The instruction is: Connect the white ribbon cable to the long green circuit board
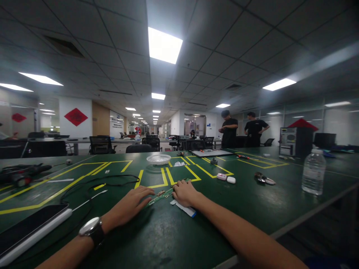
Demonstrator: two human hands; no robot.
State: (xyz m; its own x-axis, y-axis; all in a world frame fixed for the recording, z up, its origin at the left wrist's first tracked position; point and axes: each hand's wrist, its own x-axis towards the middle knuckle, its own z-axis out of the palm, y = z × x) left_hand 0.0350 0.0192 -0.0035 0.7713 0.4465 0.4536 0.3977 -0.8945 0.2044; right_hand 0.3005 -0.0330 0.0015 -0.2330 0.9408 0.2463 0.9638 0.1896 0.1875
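Through the headset feed I saw the long narrow green circuit-board strip (161, 195) lying flat on the dark green table marked with yellow tape lines (174, 239), running diagonally between the two hands. The left hand (131, 204), with a silver-cased wristwatch on a black strap (92, 229), lay open and palm down. Its fingers were spread and its fingertips rested at the strip's near end; I judged this was to pin the thin board so it could not slide. The right hand (183, 192) sat knuckles up over the strip's far part, fingers curled down onto it. I could not tell whether it pinched the board or only pressed on it. A flat white ribbon with a blue tip (185, 209) stuck out from beneath that hand, touching the table just beside the strip.

The other items lay well apart from the hands, which probably kept the working patch free. A shallow clear plastic dish (158, 159) sat farther back inside a taped box. A clear plastic water bottle (313, 172) stood upright to the far right, and a thin black cable (84, 185) looped on the left. A black-screened device with a white edge (30, 226) lay at the near left corner. Two people in black shirts (229, 130) stood beyond the table's far end.
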